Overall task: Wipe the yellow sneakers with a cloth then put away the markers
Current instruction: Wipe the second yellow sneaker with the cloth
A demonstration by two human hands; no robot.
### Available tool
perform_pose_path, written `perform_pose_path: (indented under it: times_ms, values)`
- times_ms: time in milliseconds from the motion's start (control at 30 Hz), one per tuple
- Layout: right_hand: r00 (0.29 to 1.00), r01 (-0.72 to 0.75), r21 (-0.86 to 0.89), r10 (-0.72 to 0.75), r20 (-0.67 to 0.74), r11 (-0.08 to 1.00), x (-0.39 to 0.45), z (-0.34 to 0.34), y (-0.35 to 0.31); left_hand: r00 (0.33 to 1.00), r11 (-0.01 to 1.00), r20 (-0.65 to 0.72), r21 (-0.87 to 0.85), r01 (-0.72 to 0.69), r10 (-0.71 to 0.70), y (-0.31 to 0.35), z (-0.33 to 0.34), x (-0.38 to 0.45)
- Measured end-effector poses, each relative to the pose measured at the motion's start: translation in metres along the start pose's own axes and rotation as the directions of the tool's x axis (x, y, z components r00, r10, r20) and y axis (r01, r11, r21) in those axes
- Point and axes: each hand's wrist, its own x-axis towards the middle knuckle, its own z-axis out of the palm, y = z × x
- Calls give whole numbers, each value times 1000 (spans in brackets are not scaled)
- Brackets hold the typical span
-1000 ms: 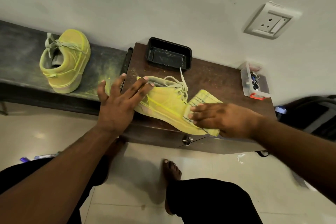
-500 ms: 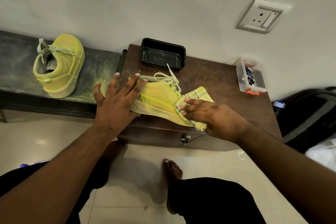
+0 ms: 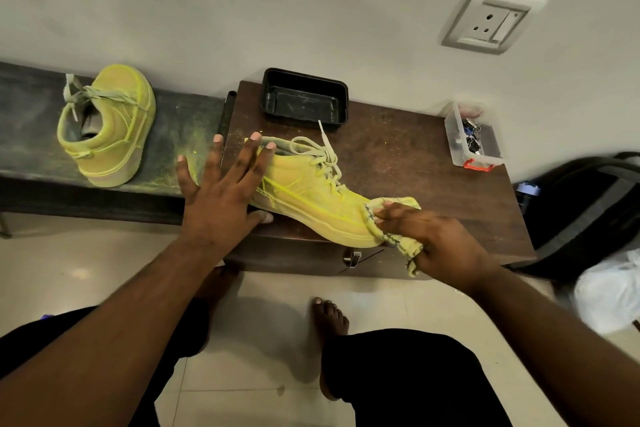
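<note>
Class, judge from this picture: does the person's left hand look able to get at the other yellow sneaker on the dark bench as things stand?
Probably yes. The left hand lies flat and open at the heel of the sneaker being wiped, and nothing stands between it and the other sneaker on the dark bench.

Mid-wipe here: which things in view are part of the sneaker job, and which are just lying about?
Part of the job:
- sneaker being wiped, steadied by the left hand
- cloth in the right hand
- second sneaker on the bench

Lying about:
- black tray
- clear box of clips
- dark bag
- wall socket

No markers clearly visible.
</note>
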Motion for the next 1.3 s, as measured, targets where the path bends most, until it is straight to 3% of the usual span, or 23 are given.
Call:
perform_pose_path:
  times_ms: [167, 333, 400, 467, 567, 633, 733, 800, 900, 1100, 1167, 1233, 1300]
  values:
    - [998, 57, -12, -57, 9, 998, 7, 10, -15, 1000, 999, 19, -37, 11, -10, 5, 1, 0]
    - [971, 193, -144, -169, 166, 970, 16, 33, -24, 993, 981, 16, -151, 118, -117, 21, 7, -5]
    - [986, 130, -173, -110, 122, 976, 18, 34, -19, 992, 981, 0, -147, 123, -124, 21, 10, -5]
    - [992, -62, -174, 80, 96, 983, 24, 28, -18, 992, 979, 2, -157, 126, -128, 21, 13, -5]
    - [888, -425, -232, 452, 81, 875, 41, 16, -26, 990, 978, 5, -159, 138, -139, 22, 13, -6]
    - [834, -536, -189, 551, 30, 823, 45, 8, -42, 989, 977, 11, -160, 145, -145, 24, 14, -6]
    - [844, -534, -118, 537, -13, 837, 44, 3, -82, 987, 969, 20, -185, 163, -162, 27, 13, -5]
    - [859, -501, -103, 508, 60, 860, 44, 10, -108, 984, 967, 28, -184, 177, -175, 29, 12, -5]
    - [872, -440, -221, 473, 127, 870, 52, 28, -114, 982, 967, 31, -169, 191, -188, 32, 12, -4]
    - [840, -509, -352, 542, -3, 786, 79, 39, -105, 976, 962, 28, -164, 216, -215, 34, 11, -7]
    - [795, -592, -285, 605, -47, 754, 82, 33, -96, 978, 967, 30, -148, 209, -207, 34, 11, -7]
    - [712, -702, -90, 699, -66, 707, 82, 19, -84, 982, 972, 21, -140, 191, -190, 33, 10, -6]
    - [708, -700, 76, 704, -50, 710, 80, 7, -70, 990, 978, -31, -159, 133, -140, 34, 4, -4]
